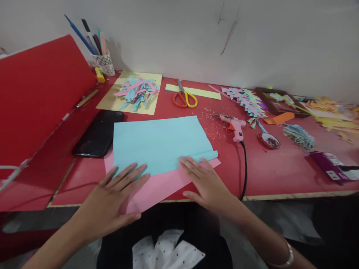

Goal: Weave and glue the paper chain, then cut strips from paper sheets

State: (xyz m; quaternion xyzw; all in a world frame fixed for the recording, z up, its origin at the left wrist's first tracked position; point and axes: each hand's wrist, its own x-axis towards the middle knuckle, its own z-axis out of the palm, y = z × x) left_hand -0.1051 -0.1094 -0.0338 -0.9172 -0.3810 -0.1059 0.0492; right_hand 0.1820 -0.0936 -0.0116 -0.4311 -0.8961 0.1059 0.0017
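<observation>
**L hand (114,203) & R hand (207,188) flat on 1 blue paper sheet (157,144), nr front edge of tabletop (280,168)**

Count, paper in work: 2 sheets. Blue one lies on top, left of ctr; 1 pink paper sheet (165,188) sits under it, showing at left & front, its front corner sticking out past tabletop's front edge. Narrow fold or strip along blue sheet's front edge, R part; can't tell which.

L hand: palm down, fingers extended fwd, tips on blue sheet's front edge; thumb out wide, nr pink sheet's front corner. R hand: palm down, fingers angled fwd-left onto the narrow band, thumb spread well apart, pointing left. 1 bangle (290,254) on R forearm.

Around: 1 blk smartphone (97,134) at left, partly behind blue sheet. Twd back edge, L to R: 1 patterned cup (105,66) w/ at least 4 pens/markers; 1 pile of pink & blue strips (137,91) (too many to count) on 1 yellow sheet (109,103); 1 pr scissors (181,86) lying across 1 pale yellow strip (206,93). Right of blue sheet: 1 pink glue gun (237,129), its blk cord (246,168) running to front edge; then 1 spoon (269,139) w/ dark bits.
</observation>
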